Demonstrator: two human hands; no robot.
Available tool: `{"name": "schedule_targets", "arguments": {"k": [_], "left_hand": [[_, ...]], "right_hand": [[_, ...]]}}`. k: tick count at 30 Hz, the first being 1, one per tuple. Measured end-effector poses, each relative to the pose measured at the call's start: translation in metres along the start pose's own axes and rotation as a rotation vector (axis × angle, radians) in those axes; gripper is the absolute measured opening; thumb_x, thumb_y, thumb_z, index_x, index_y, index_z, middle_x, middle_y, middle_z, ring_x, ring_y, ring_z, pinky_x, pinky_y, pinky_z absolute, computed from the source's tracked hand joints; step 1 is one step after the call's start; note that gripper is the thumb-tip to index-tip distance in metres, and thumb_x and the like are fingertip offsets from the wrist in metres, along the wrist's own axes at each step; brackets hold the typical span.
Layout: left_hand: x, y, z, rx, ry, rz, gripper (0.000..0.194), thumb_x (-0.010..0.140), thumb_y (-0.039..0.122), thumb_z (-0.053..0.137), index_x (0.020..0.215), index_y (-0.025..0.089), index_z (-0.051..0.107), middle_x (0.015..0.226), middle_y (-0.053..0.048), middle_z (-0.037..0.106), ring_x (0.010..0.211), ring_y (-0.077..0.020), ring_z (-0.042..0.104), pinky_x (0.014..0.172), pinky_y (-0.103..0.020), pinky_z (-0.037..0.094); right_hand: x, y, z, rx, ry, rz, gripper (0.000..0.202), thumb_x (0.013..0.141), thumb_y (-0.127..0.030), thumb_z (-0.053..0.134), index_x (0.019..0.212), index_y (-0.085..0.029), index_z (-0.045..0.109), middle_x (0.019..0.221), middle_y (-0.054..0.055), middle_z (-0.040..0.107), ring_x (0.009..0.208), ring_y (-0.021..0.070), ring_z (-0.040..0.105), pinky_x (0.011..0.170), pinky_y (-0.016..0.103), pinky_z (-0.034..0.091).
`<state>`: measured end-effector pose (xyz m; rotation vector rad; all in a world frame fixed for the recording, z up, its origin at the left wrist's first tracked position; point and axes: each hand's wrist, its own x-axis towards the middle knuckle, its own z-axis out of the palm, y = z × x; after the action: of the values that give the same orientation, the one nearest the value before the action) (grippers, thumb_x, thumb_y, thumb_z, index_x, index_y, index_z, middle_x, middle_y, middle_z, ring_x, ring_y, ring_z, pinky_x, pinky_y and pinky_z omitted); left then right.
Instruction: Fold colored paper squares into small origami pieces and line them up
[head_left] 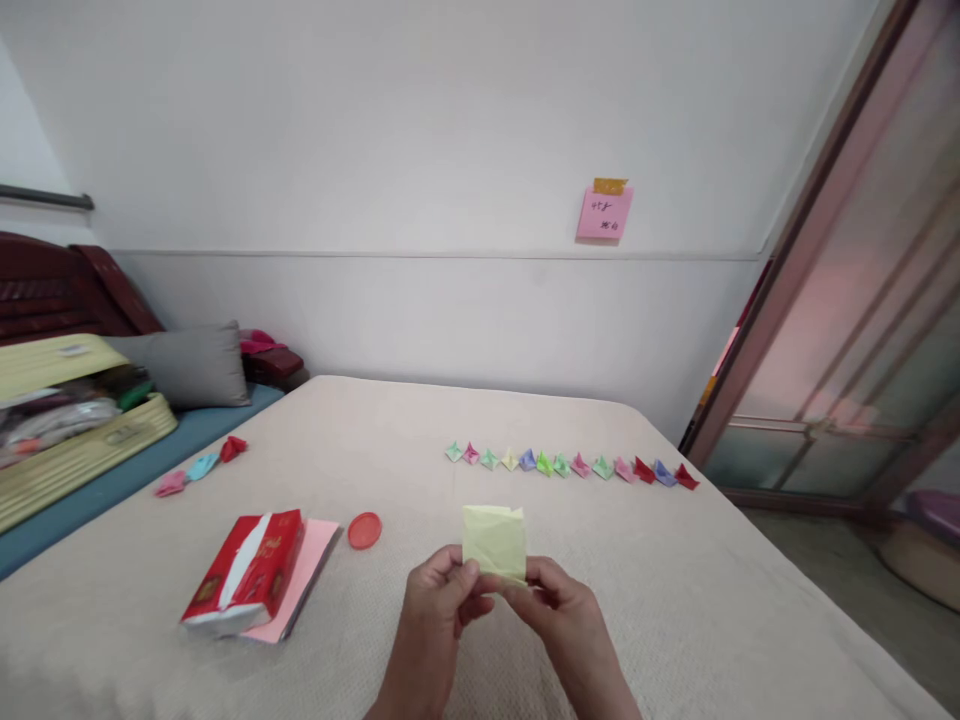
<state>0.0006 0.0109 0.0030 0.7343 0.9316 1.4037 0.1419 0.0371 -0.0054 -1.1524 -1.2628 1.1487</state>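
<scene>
A pale yellow square of paper [494, 540] is held up in front of me, with faint creases across its face. My left hand [441, 600] pinches its lower left corner between thumb and fingers. On the other side, my right hand [561, 605] grips the lower right edge, thumb along the bottom. Beyond the hands, a row of small folded paper pieces [562, 465] in green, pink, yellow, blue and red runs across the cloth-covered surface [405, 440]. Left of my hands lies a round red plastic lid [364, 531].
A red tissue pack [251, 565] rests on a stack of pink paper [319, 560]. Three folded pieces, pink, blue and red [233, 448], lie at the far left. A grey pillow [195, 365] and a yellow case [90, 440] stand beyond. A pink note [604, 213] is taped to the wall.
</scene>
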Motion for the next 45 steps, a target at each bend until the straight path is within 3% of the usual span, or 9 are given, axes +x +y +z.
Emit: {"name": "schedule_targets", "arguments": {"k": [3, 7, 11, 16, 19, 25, 32, 40, 45], "left_hand": [[0.001, 0.006, 0.000, 0.197, 0.026, 0.087, 0.017, 0.080, 0.030, 0.065, 0.082, 0.015, 0.070, 0.072, -0.004, 0.070, 0.077, -0.0183, 0.065, 0.071, -0.026, 0.050], [0.002, 0.008, 0.000, 0.353, -0.040, 0.177, 0.022, 0.082, 0.034, 0.061, 0.083, 0.015, 0.073, 0.074, -0.005, 0.070, 0.080, -0.0223, 0.065, 0.071, -0.030, 0.051], [0.003, 0.005, 0.000, 0.408, -0.076, 0.197, 0.022, 0.080, 0.033, 0.062, 0.079, 0.015, 0.076, 0.070, -0.004, 0.068, 0.071, -0.0201, 0.061, 0.068, -0.029, 0.049], [0.004, -0.001, 0.002, 0.323, 0.031, 0.124, 0.019, 0.074, 0.030, 0.066, 0.072, 0.013, 0.076, 0.085, -0.009, 0.071, 0.070, -0.0190, 0.061, 0.067, -0.029, 0.049], [0.006, -0.007, 0.003, 0.278, 0.135, 0.147, 0.013, 0.066, 0.025, 0.072, 0.063, 0.012, 0.071, 0.101, -0.011, 0.069, 0.062, -0.0145, 0.060, 0.061, -0.027, 0.049], [0.006, -0.015, 0.009, 0.144, 0.312, 0.183, 0.051, 0.058, 0.018, 0.074, 0.106, 0.016, 0.061, 0.109, -0.012, 0.068, 0.059, -0.0145, 0.063, 0.057, -0.025, 0.048], [0.009, -0.012, 0.004, 0.124, 0.169, 0.122, 0.019, 0.058, 0.018, 0.074, 0.073, 0.014, 0.064, 0.078, -0.006, 0.073, 0.051, -0.0110, 0.057, 0.052, -0.022, 0.042], [0.007, -0.005, -0.001, 0.053, 0.122, 0.135, 0.034, 0.064, 0.018, 0.075, 0.096, 0.015, 0.064, 0.105, -0.012, 0.070, 0.086, -0.0230, 0.067, 0.073, -0.029, 0.049], [0.008, -0.003, -0.001, 0.040, 0.094, 0.134, 0.036, 0.063, 0.016, 0.075, 0.098, 0.015, 0.064, 0.085, -0.008, 0.074, 0.079, -0.0219, 0.067, 0.071, -0.029, 0.048]], "right_hand": [[-0.003, -0.005, 0.002, -0.021, 0.084, 0.039, 0.025, 0.059, -0.025, 0.074, 0.084, -0.021, 0.073, 0.061, -0.002, 0.061, 0.050, 0.0135, 0.045, 0.048, 0.025, 0.031], [-0.007, -0.012, -0.002, 0.243, 0.011, 0.151, 0.038, 0.060, -0.028, 0.074, 0.097, -0.022, 0.068, 0.080, 0.001, 0.068, 0.050, 0.0127, 0.051, 0.044, 0.023, 0.032], [-0.009, -0.016, -0.007, 0.298, -0.064, 0.224, 0.028, 0.065, -0.032, 0.075, 0.087, -0.015, 0.072, 0.067, 0.004, 0.068, 0.061, 0.0166, 0.057, 0.051, 0.023, 0.038], [-0.009, -0.013, -0.005, 0.254, 0.027, 0.190, 0.027, 0.066, -0.032, 0.074, 0.050, -0.016, 0.060, 0.095, 0.009, 0.070, 0.071, 0.0184, 0.057, 0.059, 0.026, 0.043], [-0.008, -0.006, 0.001, 0.240, 0.090, 0.158, 0.028, 0.065, -0.028, 0.074, 0.047, -0.016, 0.055, 0.098, 0.010, 0.069, 0.077, 0.0208, 0.057, 0.064, 0.029, 0.045], [-0.008, -0.002, 0.007, 0.220, 0.170, 0.116, 0.018, 0.063, -0.024, 0.072, 0.059, -0.018, 0.055, 0.089, 0.007, 0.069, 0.066, 0.0181, 0.059, 0.058, 0.029, 0.046], [-0.008, -0.009, 0.006, 0.280, 0.142, 0.109, 0.024, 0.063, -0.025, 0.072, 0.082, -0.019, 0.059, 0.050, -0.006, 0.057, 0.043, 0.0116, 0.050, 0.043, 0.022, 0.035], [-0.008, -0.012, 0.005, 0.193, 0.045, 0.057, 0.023, 0.065, -0.022, 0.068, 0.087, -0.018, 0.061, 0.052, -0.006, 0.056, 0.046, 0.0126, 0.050, 0.047, 0.024, 0.037], [-0.009, -0.014, 0.006, 0.176, 0.019, 0.069, 0.019, 0.064, -0.023, 0.068, 0.082, -0.019, 0.064, 0.052, -0.006, 0.054, 0.046, 0.0133, 0.049, 0.046, 0.024, 0.036]]}}
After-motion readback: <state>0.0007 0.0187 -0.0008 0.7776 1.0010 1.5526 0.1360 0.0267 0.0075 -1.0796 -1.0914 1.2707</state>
